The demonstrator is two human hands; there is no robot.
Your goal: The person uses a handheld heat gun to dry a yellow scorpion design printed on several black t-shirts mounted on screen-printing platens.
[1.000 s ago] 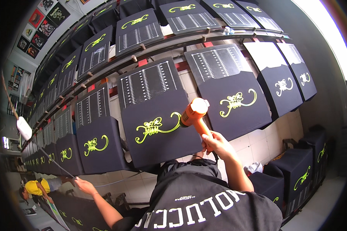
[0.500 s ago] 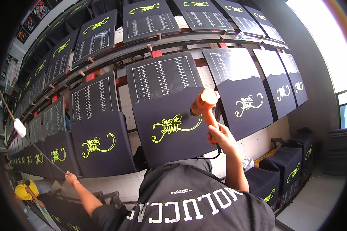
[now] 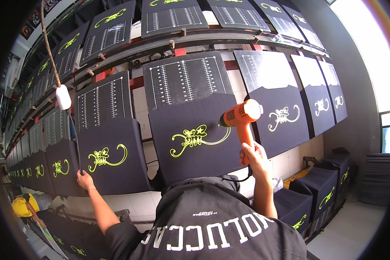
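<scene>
My right hand (image 3: 255, 159) is wrapped round the handle of an orange heat gun (image 3: 243, 114). Its nozzle points left above a black fabric piece (image 3: 171, 167) with a yellow-green curled print (image 3: 196, 138). That fabric covers the near part of a dark printing board (image 3: 160, 80) marked with white scales. On the left, my left hand (image 3: 86, 179) grips a dark power cord (image 3: 76, 145). The cord runs up to a white plug connector (image 3: 63, 97), above which a brown cord (image 3: 51, 52) rises. Another printed fabric piece (image 3: 104, 135) lies right beside my left hand.
Rows of boards with printed black fabric stretch left and right. Behind them runs a metal rail (image 3: 147, 47) with pegs. Fabric-covered boards (image 3: 323, 186) stand low at right. A person in a yellow top (image 3: 21, 207) is at the far left. The heat gun's cable (image 3: 245, 177) loops near my waist.
My left hand has moved slightly right and forward, bringing the cord and white connector to the right. The heat gun has shifted a little right and turned more level.
</scene>
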